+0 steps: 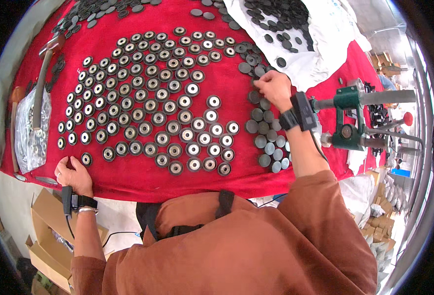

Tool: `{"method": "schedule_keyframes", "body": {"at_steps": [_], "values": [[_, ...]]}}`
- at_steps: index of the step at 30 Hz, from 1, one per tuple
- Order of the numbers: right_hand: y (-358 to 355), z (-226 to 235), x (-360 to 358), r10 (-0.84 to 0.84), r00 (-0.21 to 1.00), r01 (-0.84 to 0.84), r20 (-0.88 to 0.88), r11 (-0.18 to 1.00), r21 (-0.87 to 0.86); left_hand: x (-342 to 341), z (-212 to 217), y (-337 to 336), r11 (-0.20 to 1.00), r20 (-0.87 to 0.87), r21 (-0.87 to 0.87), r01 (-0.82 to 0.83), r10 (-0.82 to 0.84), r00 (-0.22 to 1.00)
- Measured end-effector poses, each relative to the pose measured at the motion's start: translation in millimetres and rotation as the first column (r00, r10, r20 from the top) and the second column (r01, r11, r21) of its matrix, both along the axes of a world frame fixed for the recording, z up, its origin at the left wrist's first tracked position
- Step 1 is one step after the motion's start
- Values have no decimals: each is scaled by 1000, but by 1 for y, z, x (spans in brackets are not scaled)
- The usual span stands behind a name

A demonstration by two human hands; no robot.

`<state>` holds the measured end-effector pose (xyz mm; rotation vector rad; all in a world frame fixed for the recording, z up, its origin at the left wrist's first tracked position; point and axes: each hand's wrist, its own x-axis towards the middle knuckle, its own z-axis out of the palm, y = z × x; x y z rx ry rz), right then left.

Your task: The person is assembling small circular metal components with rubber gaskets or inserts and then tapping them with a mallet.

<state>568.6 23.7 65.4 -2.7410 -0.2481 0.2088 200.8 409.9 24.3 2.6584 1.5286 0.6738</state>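
Observation:
Many round black wheels [185, 116] with metal bearing centres lie in loose rows across the red tablecloth [222, 78]. To their right runs a band of flat black discs [257, 114]. My right hand [274, 89] reaches over the upper part of this band, its thumb and fingertips pinched together on a black disc, mostly hidden by the fingers. At the table's front left edge rests my left hand [75, 176], fingers loosely bent and apart, with nothing visible in them. A single wheel [86, 159] lies just beside its fingertips.
A green hand press [347, 118] with steel bars stands at the right. Beyond my right hand, a white sack [320, 61] lies spread under more black discs. A hammer [39, 93] and a clear plastic bag [32, 132] occupy the left edge. Below is an open cardboard box [54, 221].

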Motion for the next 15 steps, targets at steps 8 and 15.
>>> {"method": "schedule_keyframes", "body": {"at_steps": [8, 15], "values": [[12, 13, -10, 123, 984, -126, -126, 992, -16, -2, -3, 0, 998, 29, 57, 11, -12, 1000], [4, 9, -11, 168, 972, -165, -166, 986, 30, 1, 2, -2, 1000, 17, -19, -5, 5, 1000]]}}
